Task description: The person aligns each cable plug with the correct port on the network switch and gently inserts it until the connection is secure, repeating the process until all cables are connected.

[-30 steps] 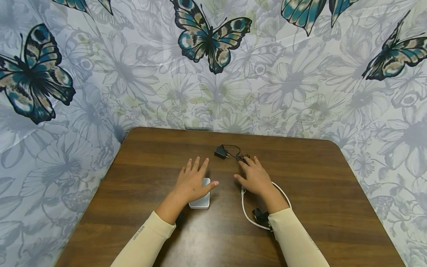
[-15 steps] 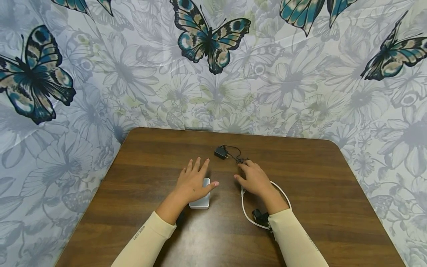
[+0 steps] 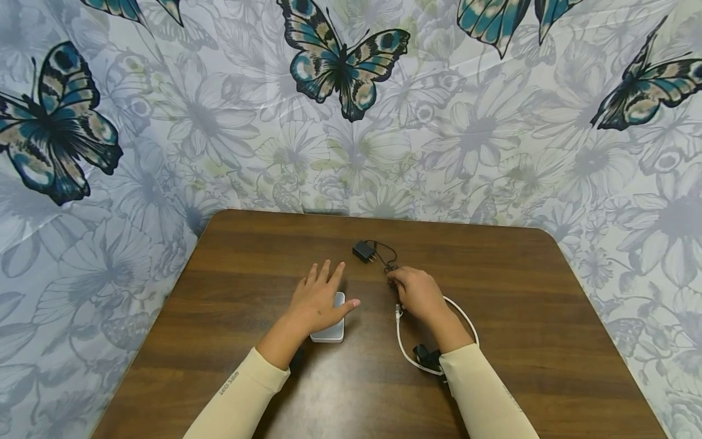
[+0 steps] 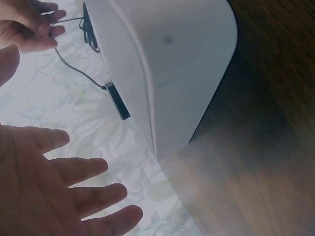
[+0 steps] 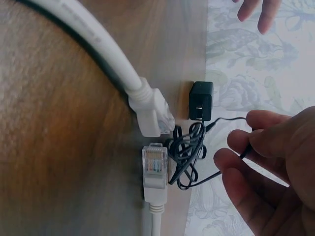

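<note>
Brown wood-grain table (image 3: 230,262), far corners rounded; behind it I see pale floral backdrop (image 3: 471,146), big teal-black-beige butterflies (image 3: 342,68)

The left hand (image 4: 45,191) is at the bottom, its fingers spread out straight. A big white box (image 4: 192,64) is near it and sits on the brown wood surface (image 4: 246,196). At the top, the right hand (image 4: 24,27) has a thin black cord (image 4: 80,73) in its grip. The cord runs down to a black plug (image 4: 117,101) at the box's edge. Behind is a pale flower pattern (image 4: 88,113).
</note>
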A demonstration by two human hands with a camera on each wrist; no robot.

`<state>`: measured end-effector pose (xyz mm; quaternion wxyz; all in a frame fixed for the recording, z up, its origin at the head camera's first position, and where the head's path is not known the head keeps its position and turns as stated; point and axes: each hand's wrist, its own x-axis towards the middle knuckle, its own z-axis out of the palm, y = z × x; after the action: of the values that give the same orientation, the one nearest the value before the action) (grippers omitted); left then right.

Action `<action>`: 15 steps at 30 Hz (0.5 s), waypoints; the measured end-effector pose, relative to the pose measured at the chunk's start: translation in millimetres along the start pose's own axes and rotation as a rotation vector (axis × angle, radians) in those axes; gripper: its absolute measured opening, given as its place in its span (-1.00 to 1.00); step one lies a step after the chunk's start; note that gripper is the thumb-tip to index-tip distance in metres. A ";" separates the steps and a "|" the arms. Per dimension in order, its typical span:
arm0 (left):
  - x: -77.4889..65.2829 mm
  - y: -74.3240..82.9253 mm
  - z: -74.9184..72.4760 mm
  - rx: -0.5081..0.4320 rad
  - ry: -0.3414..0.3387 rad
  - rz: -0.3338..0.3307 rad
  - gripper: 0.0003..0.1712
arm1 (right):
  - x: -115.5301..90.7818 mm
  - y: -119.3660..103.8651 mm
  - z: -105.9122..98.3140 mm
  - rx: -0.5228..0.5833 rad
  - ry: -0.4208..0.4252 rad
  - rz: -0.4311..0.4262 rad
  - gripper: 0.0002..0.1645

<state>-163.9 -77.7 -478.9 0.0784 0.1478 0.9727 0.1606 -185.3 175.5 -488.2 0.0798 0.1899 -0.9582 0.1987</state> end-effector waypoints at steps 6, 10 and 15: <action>0.5 1.7 -0.4 -0.004 -0.004 -0.001 0.12 | 0.1 -0.4 0.1 0.005 0.048 0.004 -0.67; 0.9 2.4 0.0 -0.006 -0.009 -0.005 0.11 | -0.1 -1.4 -0.3 0.000 0.028 0.032 -0.64; 0.8 3.7 0.4 -0.011 -0.005 -0.003 0.09 | -1.0 -2.0 1.0 -0.011 -0.017 0.070 -0.66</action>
<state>-163.7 -74.0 -478.1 0.0819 0.1464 0.9719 0.1654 -183.7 173.7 -488.6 0.0656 0.1576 -0.9659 0.1947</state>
